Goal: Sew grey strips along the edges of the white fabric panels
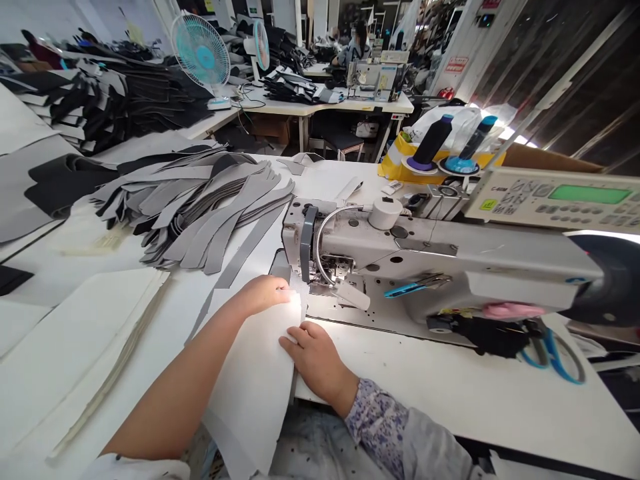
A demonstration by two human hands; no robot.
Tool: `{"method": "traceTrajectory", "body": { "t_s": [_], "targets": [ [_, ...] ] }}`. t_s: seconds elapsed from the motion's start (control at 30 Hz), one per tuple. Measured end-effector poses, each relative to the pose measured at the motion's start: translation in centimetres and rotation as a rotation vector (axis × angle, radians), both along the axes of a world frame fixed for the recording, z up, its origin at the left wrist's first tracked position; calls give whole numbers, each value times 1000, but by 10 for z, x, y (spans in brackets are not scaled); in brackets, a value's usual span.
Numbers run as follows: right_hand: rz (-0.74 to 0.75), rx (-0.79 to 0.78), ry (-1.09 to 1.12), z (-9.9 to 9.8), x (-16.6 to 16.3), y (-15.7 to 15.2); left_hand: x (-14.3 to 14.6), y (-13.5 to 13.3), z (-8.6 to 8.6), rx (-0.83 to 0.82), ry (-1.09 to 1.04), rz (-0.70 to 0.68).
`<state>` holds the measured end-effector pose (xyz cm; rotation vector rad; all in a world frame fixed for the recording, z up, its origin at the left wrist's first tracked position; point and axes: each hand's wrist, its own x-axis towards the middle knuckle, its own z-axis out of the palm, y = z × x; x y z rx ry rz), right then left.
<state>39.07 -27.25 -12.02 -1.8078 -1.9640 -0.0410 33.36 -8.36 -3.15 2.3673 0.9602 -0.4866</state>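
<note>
A pale grey fabric piece (255,380) lies on the white table in front of the sewing machine (425,260), its far end under the needle area (330,273). My left hand (265,293) rests on the fabric's far end beside the presser foot, fingers curled down onto the cloth. My right hand (313,353) lies flat on the fabric's right edge, fingers stretched toward the needle. A long grey strip (235,267) runs from the machine toward the pile behind.
A heap of grey strips (200,200) sits behind left. White sheets (75,340) lie stacked at left. Blue scissors (555,353) rest right of the machine, thread cones (435,143) and a control panel (555,197) behind it. A fan (200,53) and another seated person (357,43) are far back.
</note>
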Motion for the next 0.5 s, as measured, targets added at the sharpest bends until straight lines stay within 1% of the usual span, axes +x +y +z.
{"method": "traceTrajectory", "body": {
  "t_s": [0.1, 0.3, 0.4, 0.5],
  "targets": [
    [-46, -19, 54, -3, 2, -2, 6, -2, 4, 12, -5, 64],
    [-29, -25, 140, -7, 4, -3, 20, -7, 6, 74, 82, 91],
    [-30, -32, 189, -8, 5, -2, 23, -6, 2, 93, 100, 94],
    [-13, -31, 209, -10, 4, -1, 24, -1, -5, 110, 90, 70]
  ]
}}
